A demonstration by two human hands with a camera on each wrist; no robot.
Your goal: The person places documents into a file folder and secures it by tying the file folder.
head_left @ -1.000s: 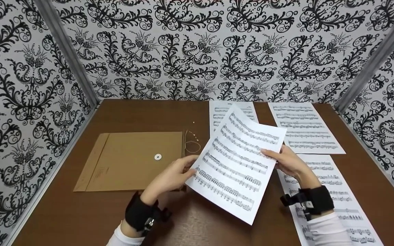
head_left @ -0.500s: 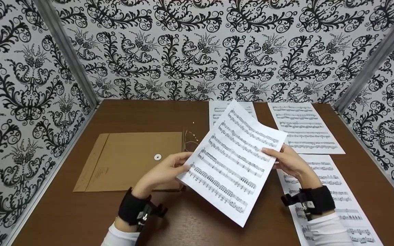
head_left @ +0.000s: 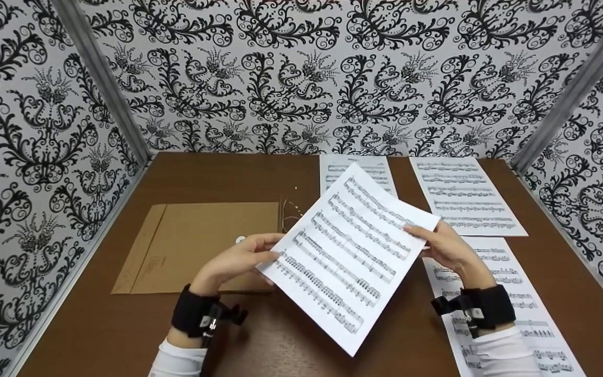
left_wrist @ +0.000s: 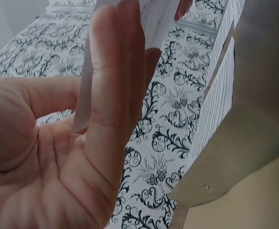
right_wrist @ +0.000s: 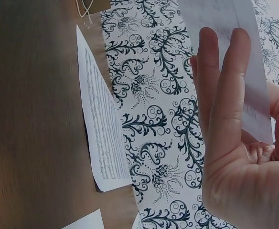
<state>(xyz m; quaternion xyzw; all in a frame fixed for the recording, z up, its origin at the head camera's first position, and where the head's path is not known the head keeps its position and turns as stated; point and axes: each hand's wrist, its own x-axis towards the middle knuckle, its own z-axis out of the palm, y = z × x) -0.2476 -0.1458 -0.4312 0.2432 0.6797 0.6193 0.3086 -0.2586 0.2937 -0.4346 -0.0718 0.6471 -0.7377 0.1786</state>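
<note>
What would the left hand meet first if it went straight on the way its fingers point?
The left hand already holds the music sheet; beyond it, probably the right hand at the opposite edge, though depth is unclear.

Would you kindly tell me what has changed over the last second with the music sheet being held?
The held music sheet has drifted left and tilted a little more, carried by the left hand and right hand, which both keep their grip on its edges. The brown envelope and the sheets lying on the table stayed put.
</note>
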